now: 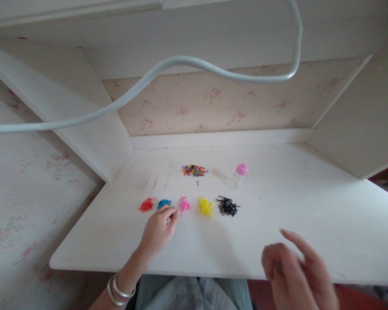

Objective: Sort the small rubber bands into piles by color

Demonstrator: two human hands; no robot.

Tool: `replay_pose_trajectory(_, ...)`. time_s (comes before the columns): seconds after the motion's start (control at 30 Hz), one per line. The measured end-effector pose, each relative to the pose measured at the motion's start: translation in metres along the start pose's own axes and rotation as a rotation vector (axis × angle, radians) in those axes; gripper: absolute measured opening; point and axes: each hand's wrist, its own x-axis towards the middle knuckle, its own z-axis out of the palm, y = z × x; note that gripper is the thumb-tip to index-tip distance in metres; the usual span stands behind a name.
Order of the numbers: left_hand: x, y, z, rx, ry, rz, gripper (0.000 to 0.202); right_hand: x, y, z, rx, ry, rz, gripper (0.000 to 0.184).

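- the two hands were well apart; the left hand (159, 226) had its thumb and fingertips drawn close together at the edge of the pink pile (184, 205), though whether anything was pinched there could not be told.
- the right hand (295, 269) hung near the table's front edge, blurred, its fingers bent and one digit standing out; whether it held anything could not be told.
- the white table (168, 254) carried all the piles of small bands.
- a white cable (187, 61) curved across the upper view.
- silver bangles (123, 295) circled the left wrist.
- a clear container with a pink top (242, 170) was at the back, behind the black pile and slightly right.
- the black pile (227, 206) ended the front row at the right.
- the mixed-colour pile (194, 171) lay behind the row.
- the yellow pile (205, 207) sat between pink and black.
- the red pile (146, 205) was leftmost.
- the blue pile (164, 202) lay between red and pink, just beyond the left hand's knuckles.
- a tiny blue piece (198, 183) lay just in front of the mixed-colour pile.
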Motion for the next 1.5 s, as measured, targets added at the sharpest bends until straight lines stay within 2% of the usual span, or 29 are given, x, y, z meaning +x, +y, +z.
replay_pose_trajectory(0.07, 0.021, 0.015, 0.004, 0.092, -0.023, 0.069, 0.025, 0.018, 0.018, 0.005, 0.050, 0.020, 0.046, 0.040)
replay_pose_trajectory(0.13, 0.044, 0.028, 0.012, 0.231, -0.079, 0.100, 0.025, 0.031, 0.040, 0.004, -0.059, 0.038, 0.137, 0.044)
replay_pose_trajectory(0.27, 0.084, 0.041, 0.033, 0.440, -0.172, 0.054, 0.024, 0.034, 0.069, -0.002, -0.245, -0.016, 0.189, 0.049)
replay_pose_trajectory(0.37, 0.105, 0.041, 0.051, 0.475, -0.180, 0.012, 0.028, 0.029, 0.071, 0.001, -0.348, -0.075, 0.183, 0.050)
replay_pose_trajectory(0.5, 0.119, 0.037, 0.066, 0.499, -0.203, -0.013, 0.030, 0.030, 0.067, 0.004, -0.391, -0.071, 0.161, 0.052)
replay_pose_trajectory(0.6, 0.124, 0.035, 0.070, 0.504, -0.226, -0.017, 0.026, 0.032, 0.067, 0.003, -0.362, -0.078, 0.158, 0.052)
replay_pose_trajectory(0.7, 0.125, 0.036, 0.066, 0.504, -0.229, -0.020, 0.025, 0.032, 0.067, 0.001, -0.344, -0.081, 0.174, 0.051)
replay_pose_trajectory(0.8, 0.119, 0.038, 0.052, 0.498, -0.173, -0.032, 0.027, 0.031, 0.068, 0.001, -0.328, -0.086, 0.177, 0.050)
replay_pose_trajectory(0.9, 0.098, 0.033, 0.029, 0.485, -0.097, -0.057, 0.029, 0.030, 0.070, 0.001, -0.328, -0.085, 0.182, 0.049)
replay_pose_trajectory(0.97, 0.075, 0.019, 0.011, 0.450, -0.033, -0.075, 0.027, 0.029, 0.072, 0.001, -0.349, -0.064, 0.187, 0.050)
replay_pose_trajectory(1.1, 0.015, -0.026, -0.017, 0.242, 0.208, -0.115, 0.024, 0.029, 0.073, 0.001, -0.411, -0.052, 0.203, 0.051)
replay_pose_trajectory(1.17, -0.010, -0.045, -0.023, 0.243, 0.253, -0.181, 0.024, 0.030, 0.073, 0.003, -0.447, -0.060, 0.213, 0.052)
replay_pose_trajectory(1.23, -0.025, -0.055, -0.025, 0.269, 0.244, -0.224, 0.023, 0.031, 0.072, 0.005, -0.482, -0.073, 0.212, 0.052)
replay_pose_trajectory(1.33, -0.028, -0.055, -0.021, 0.296, 0.196, -0.244, 0.021, 0.034, 0.071, 0.010, -0.518, -0.104, 0.201, 0.051)
replay_pose_trajectory(1.5, -0.007, -0.045, -0.005, 0.312, 0.145, -0.240, 0.018, 0.030, 0.071, 0.013, -0.539, -0.056, 0.195, 0.052)
